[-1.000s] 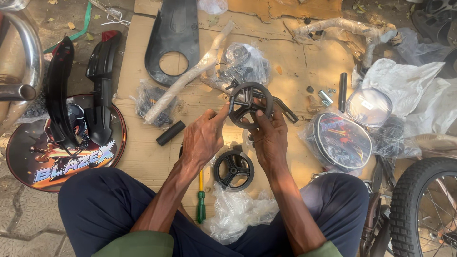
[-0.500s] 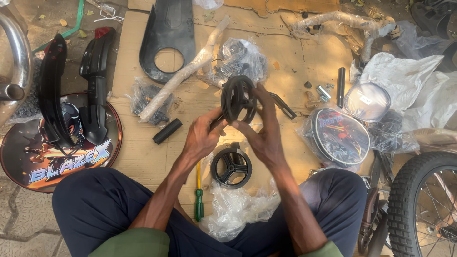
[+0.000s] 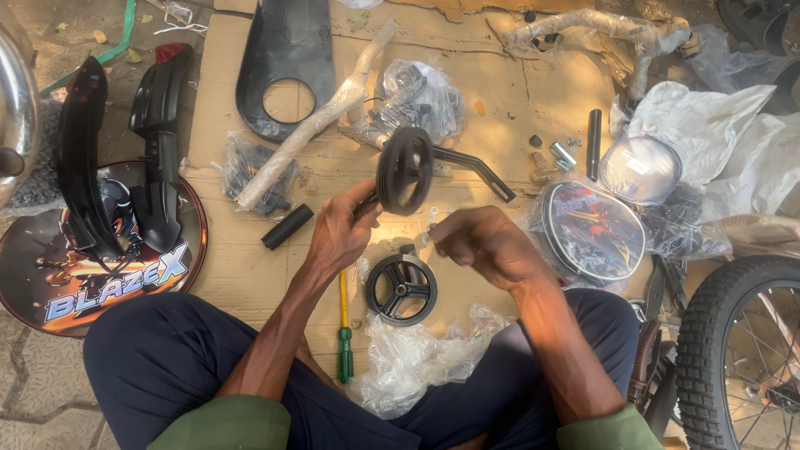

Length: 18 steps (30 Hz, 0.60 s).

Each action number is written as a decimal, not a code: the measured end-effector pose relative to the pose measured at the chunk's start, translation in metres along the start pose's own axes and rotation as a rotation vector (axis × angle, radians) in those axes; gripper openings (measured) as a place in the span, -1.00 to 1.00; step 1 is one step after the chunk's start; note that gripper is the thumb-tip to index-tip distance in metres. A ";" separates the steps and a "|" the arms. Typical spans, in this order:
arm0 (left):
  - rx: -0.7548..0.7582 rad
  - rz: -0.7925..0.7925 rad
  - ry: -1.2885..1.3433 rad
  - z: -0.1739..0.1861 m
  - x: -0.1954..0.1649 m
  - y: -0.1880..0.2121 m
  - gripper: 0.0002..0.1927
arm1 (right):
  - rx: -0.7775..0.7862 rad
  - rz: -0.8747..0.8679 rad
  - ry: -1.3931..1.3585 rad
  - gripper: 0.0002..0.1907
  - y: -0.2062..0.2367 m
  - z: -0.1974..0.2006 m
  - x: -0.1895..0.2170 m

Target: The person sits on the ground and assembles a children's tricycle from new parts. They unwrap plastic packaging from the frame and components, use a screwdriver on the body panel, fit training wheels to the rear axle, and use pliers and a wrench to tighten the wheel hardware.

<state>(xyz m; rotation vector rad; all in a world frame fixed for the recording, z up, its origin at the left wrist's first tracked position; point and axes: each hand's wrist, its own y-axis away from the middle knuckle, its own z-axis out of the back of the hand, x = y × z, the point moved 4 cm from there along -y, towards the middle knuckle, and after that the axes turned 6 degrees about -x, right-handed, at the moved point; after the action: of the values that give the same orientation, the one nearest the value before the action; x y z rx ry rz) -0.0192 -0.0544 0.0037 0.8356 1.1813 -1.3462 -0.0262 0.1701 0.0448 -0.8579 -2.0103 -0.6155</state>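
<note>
Small black wheel (image 3: 405,170) edge-on in left hand (image 3: 340,233)

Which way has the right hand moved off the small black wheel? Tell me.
Yes. The right hand has let go of the small black wheel and dropped toward the person, closer to the second wheel on the cardboard.

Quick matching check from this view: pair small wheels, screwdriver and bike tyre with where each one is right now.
Things:
1. raised small wheel
2. second small wheel
3. green-handled screwdriver
4. big bike tyre

Places:
A. flat on the cardboard between the knees
B. far right edge
C. held up by the left hand
D. beside the left forearm

Pairs: 1-C, 2-A, 3-D, 4-B
</note>
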 end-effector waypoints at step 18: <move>0.018 0.345 0.373 0.005 0.000 -0.009 -0.49 | -0.786 0.091 1.557 -0.89 -0.023 0.117 -0.077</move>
<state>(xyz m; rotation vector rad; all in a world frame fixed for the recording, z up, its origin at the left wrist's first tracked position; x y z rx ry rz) -0.0271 -0.0602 0.0064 1.2784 1.2377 -0.9432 -0.0711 0.2087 -0.0842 -0.5094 -0.2857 -1.4458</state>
